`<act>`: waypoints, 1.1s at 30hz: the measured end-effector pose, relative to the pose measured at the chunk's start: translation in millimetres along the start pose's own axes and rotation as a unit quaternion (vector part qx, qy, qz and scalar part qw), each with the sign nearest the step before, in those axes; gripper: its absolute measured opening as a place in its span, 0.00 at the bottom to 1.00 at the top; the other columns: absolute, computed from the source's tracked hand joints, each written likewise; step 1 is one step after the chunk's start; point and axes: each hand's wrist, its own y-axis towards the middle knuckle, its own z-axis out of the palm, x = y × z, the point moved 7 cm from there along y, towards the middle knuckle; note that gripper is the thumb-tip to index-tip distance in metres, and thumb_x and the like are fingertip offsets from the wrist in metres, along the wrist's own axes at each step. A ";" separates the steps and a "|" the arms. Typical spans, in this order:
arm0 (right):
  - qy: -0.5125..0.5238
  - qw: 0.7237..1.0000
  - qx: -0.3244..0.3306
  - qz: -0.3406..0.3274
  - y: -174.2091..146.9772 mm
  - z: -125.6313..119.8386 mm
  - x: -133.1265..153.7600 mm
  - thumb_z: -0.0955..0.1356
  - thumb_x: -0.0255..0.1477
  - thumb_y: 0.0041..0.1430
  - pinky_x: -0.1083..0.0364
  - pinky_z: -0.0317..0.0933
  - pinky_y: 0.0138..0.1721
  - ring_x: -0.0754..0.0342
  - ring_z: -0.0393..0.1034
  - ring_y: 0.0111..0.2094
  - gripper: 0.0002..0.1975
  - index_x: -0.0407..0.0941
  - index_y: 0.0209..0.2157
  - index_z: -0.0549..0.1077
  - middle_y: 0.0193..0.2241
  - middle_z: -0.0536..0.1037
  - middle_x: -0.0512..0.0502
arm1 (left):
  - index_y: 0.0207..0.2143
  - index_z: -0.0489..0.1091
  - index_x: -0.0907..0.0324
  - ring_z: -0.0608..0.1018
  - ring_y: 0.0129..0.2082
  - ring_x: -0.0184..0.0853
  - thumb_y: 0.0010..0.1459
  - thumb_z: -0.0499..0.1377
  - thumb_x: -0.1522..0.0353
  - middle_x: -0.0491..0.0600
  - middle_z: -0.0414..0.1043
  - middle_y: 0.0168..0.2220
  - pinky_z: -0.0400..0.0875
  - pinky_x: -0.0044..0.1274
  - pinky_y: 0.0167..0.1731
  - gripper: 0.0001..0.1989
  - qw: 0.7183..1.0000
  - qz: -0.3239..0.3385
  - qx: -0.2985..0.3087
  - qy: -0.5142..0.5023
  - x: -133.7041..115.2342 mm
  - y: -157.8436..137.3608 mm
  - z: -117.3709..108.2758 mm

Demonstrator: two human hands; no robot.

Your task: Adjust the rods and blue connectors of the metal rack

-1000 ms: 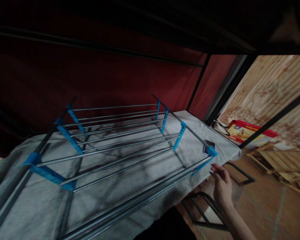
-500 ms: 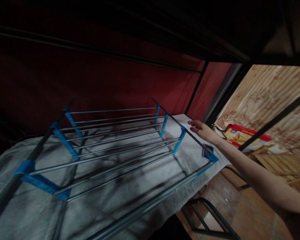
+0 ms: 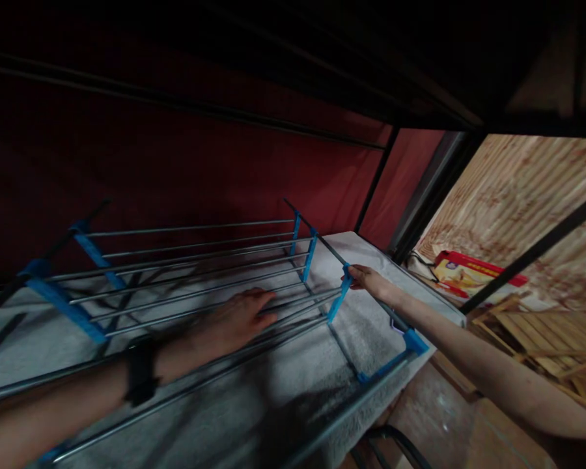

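A metal rack (image 3: 202, 286) with grey bars and blue plastic brackets lies across a grey-white bedspread (image 3: 293, 397). My right hand (image 3: 367, 279) is at its right side pole, with the fingers closed round the pole at a blue bracket (image 3: 340, 296). Over the middle bars reaches my left hand (image 3: 241, 317), its thumb apart from the other fingers and nothing held. Whether it touches the bars I cannot tell. A dark watch (image 3: 142, 374) is on the left wrist. The phone by the right pole is mostly hidden, with only its pale edge (image 3: 396, 327) showing.
Behind the rack rises a dark red wall (image 3: 215, 169). A black metal frame post (image 3: 378, 182) stands at the far corner. To the right are a red and yellow box (image 3: 476, 273) and a wooden slatted piece (image 3: 542, 339). A dark overhead structure spans the top.
My left hand has come into view from the lower left and reaches over the bars. The right hand has moved down and left onto the bracket and closed there. The view has shifted slightly.
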 end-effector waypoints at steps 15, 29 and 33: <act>0.042 0.999 0.015 0.007 -0.5 10.4 -8.4 0.69 0.49 0.55 0.49 0.70 0.44 0.48 0.75 0.36 0.20 0.46 0.34 0.76 0.30 0.79 0.47 | 0.57 0.71 0.55 0.79 0.54 0.46 0.68 0.49 0.64 0.55 0.78 0.54 0.70 0.36 0.55 0.19 0.985 0.087 0.092 0.121 -45.7 76.3 110.2; 0.044 0.999 0.006 0.024 -5.3 11.4 -1.7 0.70 0.51 0.52 0.50 0.69 0.44 0.50 0.70 0.35 0.21 0.45 0.32 0.75 0.29 0.75 0.49 | 0.58 0.72 0.51 0.81 0.52 0.46 0.70 0.47 0.64 0.52 0.80 0.53 0.74 0.36 0.50 0.20 0.981 0.080 0.078 0.160 -67.8 75.1 94.0; 0.049 0.998 0.007 0.024 -6.2 11.7 -1.4 0.70 0.50 0.52 0.49 0.69 0.43 0.50 0.70 0.35 0.21 0.45 0.33 0.75 0.29 0.75 0.49 | 0.58 0.72 0.51 0.82 0.50 0.47 0.69 0.47 0.66 0.52 0.80 0.52 0.75 0.36 0.48 0.20 0.977 0.091 0.079 0.177 -68.7 73.0 95.9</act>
